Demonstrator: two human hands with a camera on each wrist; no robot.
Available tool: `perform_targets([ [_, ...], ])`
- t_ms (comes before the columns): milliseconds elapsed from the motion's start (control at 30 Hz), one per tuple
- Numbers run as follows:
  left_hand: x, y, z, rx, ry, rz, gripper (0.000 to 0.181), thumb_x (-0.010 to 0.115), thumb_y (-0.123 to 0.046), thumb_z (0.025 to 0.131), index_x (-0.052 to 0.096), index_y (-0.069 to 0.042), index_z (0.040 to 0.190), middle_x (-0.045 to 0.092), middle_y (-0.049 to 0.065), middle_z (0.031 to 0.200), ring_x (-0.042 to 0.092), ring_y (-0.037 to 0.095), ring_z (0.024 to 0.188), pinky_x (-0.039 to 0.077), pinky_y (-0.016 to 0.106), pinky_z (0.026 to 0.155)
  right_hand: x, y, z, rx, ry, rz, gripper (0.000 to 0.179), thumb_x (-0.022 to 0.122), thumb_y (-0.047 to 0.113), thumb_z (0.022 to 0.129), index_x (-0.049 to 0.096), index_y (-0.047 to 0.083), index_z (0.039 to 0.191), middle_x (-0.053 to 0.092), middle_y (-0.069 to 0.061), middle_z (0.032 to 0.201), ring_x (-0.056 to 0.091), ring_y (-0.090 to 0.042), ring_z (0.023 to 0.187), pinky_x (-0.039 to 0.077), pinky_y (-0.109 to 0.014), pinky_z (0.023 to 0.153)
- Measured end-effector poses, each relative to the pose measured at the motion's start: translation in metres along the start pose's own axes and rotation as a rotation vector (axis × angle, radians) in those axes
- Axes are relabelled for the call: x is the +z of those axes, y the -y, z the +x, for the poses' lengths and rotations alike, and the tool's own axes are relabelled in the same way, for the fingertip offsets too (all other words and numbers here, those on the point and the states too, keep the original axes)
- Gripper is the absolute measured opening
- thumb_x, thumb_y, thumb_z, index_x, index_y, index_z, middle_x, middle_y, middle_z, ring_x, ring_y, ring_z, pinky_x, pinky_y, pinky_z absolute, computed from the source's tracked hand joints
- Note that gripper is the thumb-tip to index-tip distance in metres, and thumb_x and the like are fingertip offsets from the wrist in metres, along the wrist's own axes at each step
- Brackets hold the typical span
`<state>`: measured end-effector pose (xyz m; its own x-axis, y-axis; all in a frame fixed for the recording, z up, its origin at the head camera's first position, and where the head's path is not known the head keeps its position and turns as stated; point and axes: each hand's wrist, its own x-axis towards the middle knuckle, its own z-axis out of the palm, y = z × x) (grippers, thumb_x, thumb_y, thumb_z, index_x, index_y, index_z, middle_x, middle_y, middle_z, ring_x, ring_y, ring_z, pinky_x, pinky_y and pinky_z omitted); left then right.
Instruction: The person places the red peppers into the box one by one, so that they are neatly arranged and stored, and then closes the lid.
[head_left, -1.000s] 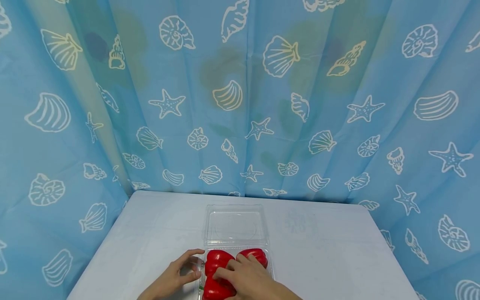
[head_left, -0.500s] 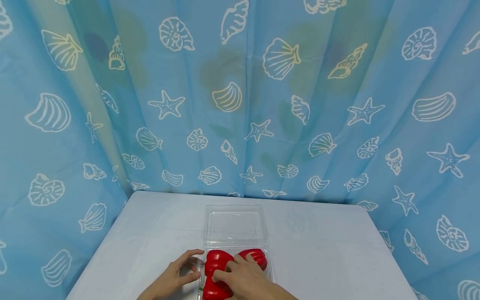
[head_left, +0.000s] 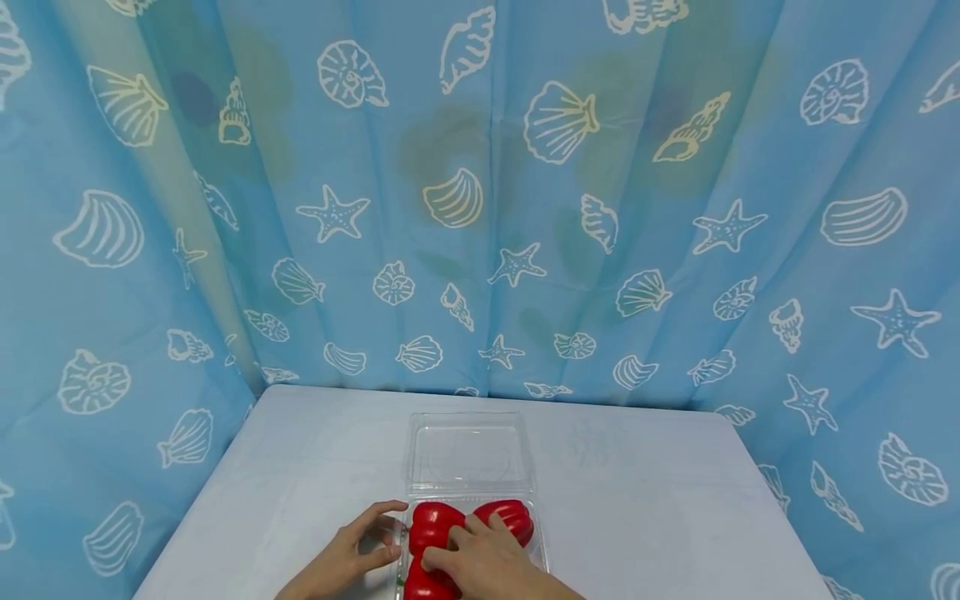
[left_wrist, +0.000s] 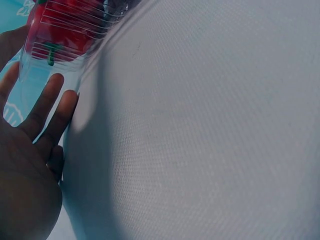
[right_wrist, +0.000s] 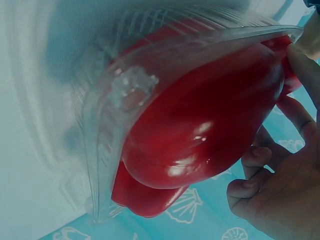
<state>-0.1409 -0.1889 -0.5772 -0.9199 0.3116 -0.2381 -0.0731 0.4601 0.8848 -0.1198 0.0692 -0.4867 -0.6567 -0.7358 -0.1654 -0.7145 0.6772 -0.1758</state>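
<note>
Red bell peppers lie in the base of a clear plastic clamshell box (head_left: pixel 543 546), whose lid (head_left: pixel 468 450) is folded back flat on the table. In the head view I see an upper left pepper (head_left: pixel 433 525), a right pepper (head_left: pixel 512 518) and a lower left pepper (head_left: pixel 427 583). My right hand (head_left: pixel 495 562) reaches over the box, its curled fingers and thumb holding a pepper at the lower left. Spread and relaxed, the fingers of my left hand (head_left: pixel 356 546) stay at the box's left side. A green stem (left_wrist: pixel 51 54) shows through the wall in the left wrist view.
A white table (head_left: pixel 660 500) carries the box near its front edge. Behind the table and along both sides hangs a blue curtain (head_left: pixel 480 300) printed with white shells and starfish.
My right hand has shifted slightly left, and the lower left pepper has edged left and nearer with it. My left hand has stayed in place by the box.
</note>
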Motion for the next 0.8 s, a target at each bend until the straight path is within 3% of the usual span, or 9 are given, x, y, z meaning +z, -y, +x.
perform_targets([
  [233,0.000,-0.001,0.000,-0.001,0.001,-0.002,0.070,0.070,-0.052,0.088,0.044,-0.023,0.146,0.062,0.005,0.125,0.058,0.020,0.103,0.050,0.062,0.094,-0.005,-0.004,-0.002,-0.002,0.002,0.033,0.068,0.091,0.044,0.067,0.058,0.052,0.127,0.065,0.016,0.113,0.054,-0.014,0.111,0.050,-0.053,0.097],
  [333,0.002,-0.001,0.000,-0.006,0.002,-0.004,0.071,0.070,-0.053,0.088,0.044,-0.023,0.147,0.062,0.004,0.125,0.058,0.020,0.103,0.049,0.063,0.095,-0.007,-0.009,-0.005,-0.001,-0.013,0.054,0.063,0.088,0.045,0.072,0.061,0.053,0.128,0.063,0.017,0.110,0.051,-0.010,0.108,0.051,-0.045,0.093],
  [467,0.004,0.002,0.000,-0.010,0.005,-0.010,0.070,0.069,-0.053,0.089,0.043,-0.023,0.147,0.062,0.004,0.126,0.058,0.019,0.103,0.048,0.065,0.095,-0.006,-0.013,-0.007,0.001,-0.014,0.087,0.057,0.087,0.042,0.074,0.063,0.052,0.125,0.063,0.019,0.107,0.051,-0.006,0.102,0.051,-0.042,0.088],
  [633,0.002,0.003,0.000,0.010,0.003,0.000,0.067,0.068,-0.051,0.090,0.044,-0.023,0.147,0.063,0.004,0.124,0.058,0.019,0.101,0.048,0.065,0.095,0.004,-0.011,-0.005,0.012,0.003,0.096,0.065,0.092,0.038,0.068,0.062,0.051,0.124,0.068,0.020,0.109,0.057,-0.013,0.106,0.051,-0.057,0.093],
  [800,0.000,0.004,0.002,0.033,0.001,0.005,0.065,0.068,-0.050,0.092,0.044,-0.024,0.146,0.063,0.005,0.124,0.057,0.020,0.099,0.052,0.058,0.093,0.006,-0.012,-0.003,0.000,-0.009,0.088,0.061,0.091,0.040,0.070,0.062,0.052,0.123,0.068,0.020,0.111,0.056,-0.013,0.108,0.049,-0.060,0.095],
])
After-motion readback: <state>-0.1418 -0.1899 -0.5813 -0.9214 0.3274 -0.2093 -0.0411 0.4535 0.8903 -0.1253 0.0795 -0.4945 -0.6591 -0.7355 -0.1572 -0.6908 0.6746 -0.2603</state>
